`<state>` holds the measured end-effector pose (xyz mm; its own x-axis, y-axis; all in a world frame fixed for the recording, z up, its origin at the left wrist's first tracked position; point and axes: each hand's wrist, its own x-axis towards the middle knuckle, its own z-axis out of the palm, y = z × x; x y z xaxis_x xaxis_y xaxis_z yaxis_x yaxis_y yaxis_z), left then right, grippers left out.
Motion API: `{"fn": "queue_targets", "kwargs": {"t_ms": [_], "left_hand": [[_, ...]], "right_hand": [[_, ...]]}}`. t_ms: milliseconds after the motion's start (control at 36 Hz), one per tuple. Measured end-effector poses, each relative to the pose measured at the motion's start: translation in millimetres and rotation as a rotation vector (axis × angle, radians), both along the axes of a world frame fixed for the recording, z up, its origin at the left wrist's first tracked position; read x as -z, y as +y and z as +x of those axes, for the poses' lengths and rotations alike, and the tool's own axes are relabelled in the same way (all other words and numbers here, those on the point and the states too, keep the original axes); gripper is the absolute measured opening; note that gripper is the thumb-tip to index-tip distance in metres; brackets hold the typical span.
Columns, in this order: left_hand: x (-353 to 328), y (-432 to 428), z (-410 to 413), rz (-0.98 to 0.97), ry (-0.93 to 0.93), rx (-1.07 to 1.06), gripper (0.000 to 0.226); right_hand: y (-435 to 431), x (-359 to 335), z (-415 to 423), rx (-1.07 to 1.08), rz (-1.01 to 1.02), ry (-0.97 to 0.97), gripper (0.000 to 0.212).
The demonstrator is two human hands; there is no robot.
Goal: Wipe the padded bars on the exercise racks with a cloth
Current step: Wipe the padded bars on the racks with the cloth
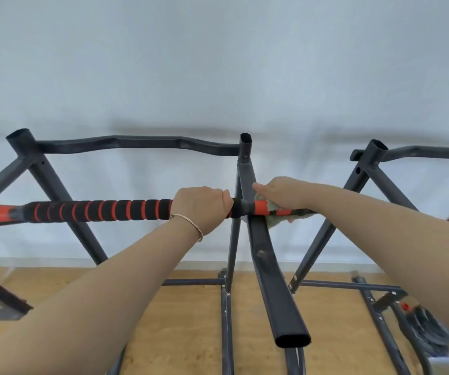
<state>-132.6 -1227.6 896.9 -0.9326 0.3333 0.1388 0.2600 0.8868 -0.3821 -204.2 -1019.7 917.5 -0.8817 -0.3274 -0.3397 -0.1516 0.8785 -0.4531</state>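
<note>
While the left hand (203,209) curls tight round the padded bar (101,211), the right hand (282,194) wraps a grey-green cloth (273,223) over the bar's orange stretch just to its right, with 1 fingertip showing under the cloth. A bracelet (190,221) sits on the left wrist. Between the 2 hands a dark rack post (245,163) crosses the bar. Beyond the hands runs a bent black crossbar (136,143). Right of the right hand stands a second rack (374,158). Below both lies a wooden floor (180,320).

Ribbed foam bar (99,211); fuzzy cloth (273,221); matt metal rack (136,143); wood floor (185,328).
</note>
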Motion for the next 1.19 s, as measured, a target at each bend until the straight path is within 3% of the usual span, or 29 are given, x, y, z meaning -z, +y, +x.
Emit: {"fn": "queue_targets", "kwargs": {"t_ms": [83,167,222,333,389,444,583,750,833,917,972,1028,1056,1083,1139,1194], "left_hand": [[-2.8,-5.3,-8.8,0.018,-0.059,-0.017,0.019],[-6.8,-15.1,-12.7,-0.009,-0.079,-0.031,0.028],[-7.3,-21.3,-12.1,0.018,-0.105,-0.089,0.026],[-8.2,-21.3,-14.0,0.047,-0.173,-0.136,0.027],[-10.2,-20.2,-16.3,0.029,-0.199,-0.128,0.029],[-10.7,-19.4,-16.8,0.011,-0.183,-0.125,0.029],[-5.4,-15.0,-12.5,-0.001,-0.100,-0.155,0.015],[-1.2,-11.8,-6.5,0.008,-0.029,-0.132,0.015],[1.2,-9.6,-2.6,0.012,0.032,-0.121,0.008],[3.3,-8.1,-2.0,0.029,0.067,-0.116,0.011],[1.6,-11.1,-5.7,0.027,0.053,-0.090,0.012],[-0.5,-20.5,-12.4,0.020,0.018,-0.061,0.018],[-1.3,-28.1,-16.2,0.004,0.002,-0.055,0.021],[-1.5,-37.1,-19.8,-0.023,-0.011,-0.061,0.024],[-0.5,-54.0,-25.0,-0.059,-0.041,-0.087,0.029],[-1.3,-62.7,-27.6,-0.014,-0.076,-0.124,0.017]], "right_hand": [[-6.8,4.5,7.9,-0.021,-0.170,0.295,0.062],[-10.7,2.0,21.9,0.047,-0.219,0.256,0.073],[-9.9,-0.9,30.5,-0.118,-0.119,0.307,0.068],[-4.5,12.5,35.6,-0.395,0.107,0.519,0.035],[-5.2,23.8,31.3,-0.410,0.309,0.641,0.048],[-7.6,25.7,28.0,-0.412,0.360,0.706,0.052],[-7.9,22.7,12.5,-0.458,0.380,0.628,0.051],[-11.8,10.6,2.8,-0.439,0.229,0.318,0.046],[-13.5,1.6,2.8,-0.339,0.105,0.184,0.049],[-15.2,-3.4,-1.0,-0.106,-0.052,0.038,0.060],[-17.0,-4.5,0.7,-0.121,0.004,0.133,0.053],[-19.1,2.4,-0.6,-0.262,0.216,0.481,0.032],[-21.0,5.9,0.8,-0.295,0.200,0.645,0.029],[-24.5,8.6,3.2,-0.296,0.074,0.686,0.033],[-33.0,12.8,7.5,-0.389,-0.246,0.509,0.046],[-40.6,25.4,5.5,-0.492,-0.254,0.398,0.053]]}}
